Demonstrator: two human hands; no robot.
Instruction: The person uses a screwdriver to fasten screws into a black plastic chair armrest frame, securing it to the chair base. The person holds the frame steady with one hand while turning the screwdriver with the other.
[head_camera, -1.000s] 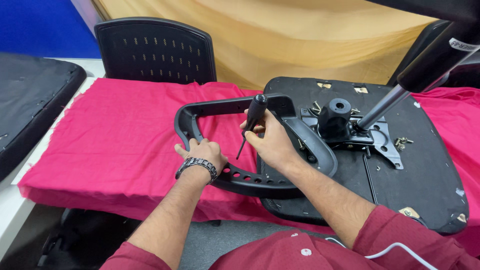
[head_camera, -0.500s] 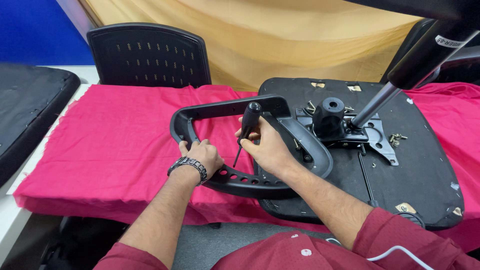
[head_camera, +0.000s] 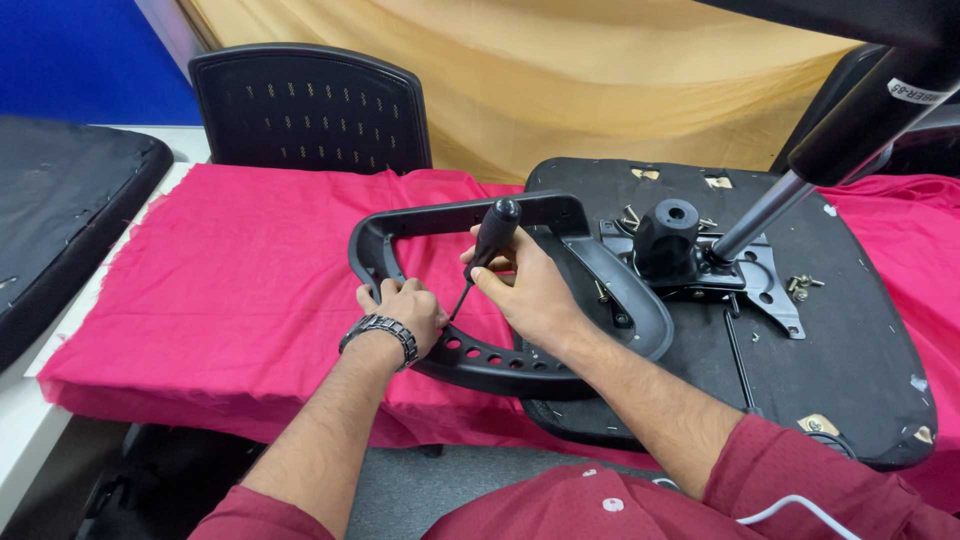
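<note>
Both hands clamp — left hand (head_camera: 405, 310) armrest (head_camera: 500, 365) (table-edge overhang), right hand (head_camera: 525, 290) screwdriver (head_camera: 490, 240).

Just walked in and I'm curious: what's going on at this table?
A person is working on an upturned office chair seat lying on a pink cloth. The right hand holds a black-handled screwdriver, tip pointed down at a black plastic armrest loop. The left hand grips that loop's near rail. Loose screws lie by the seat's metal mechanism.

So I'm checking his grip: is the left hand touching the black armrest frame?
Touching. The head view shows the left hand with fingers curled over the rim of the black armrest frame, no gap visible.
</note>
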